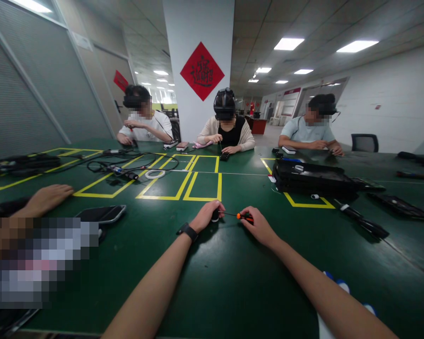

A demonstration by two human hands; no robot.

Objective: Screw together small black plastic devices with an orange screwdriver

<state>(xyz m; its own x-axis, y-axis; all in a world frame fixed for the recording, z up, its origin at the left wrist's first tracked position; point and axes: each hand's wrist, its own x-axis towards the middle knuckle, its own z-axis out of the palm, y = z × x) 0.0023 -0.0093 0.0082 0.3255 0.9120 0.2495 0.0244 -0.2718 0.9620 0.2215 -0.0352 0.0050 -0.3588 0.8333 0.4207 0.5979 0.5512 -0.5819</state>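
My left hand (207, 215), with a dark band on its wrist, is closed around a small black part (215, 215) with a pale lower edge. To its right, my right hand (257, 223) grips the orange and black handle of a screwdriver (245, 217). The thin shaft points left and its tip reaches the black part at my left fingers; the exact contact is too small to make out. Both hands are low over the green table (212, 282).
Yellow tape outlines (202, 199) mark the table. Cables (118, 170) and a phone (102, 214) lie left, near another person's hand (49, 198). Black cases (314, 176) and a black tool (363, 221) lie right. Three people sit across the table.
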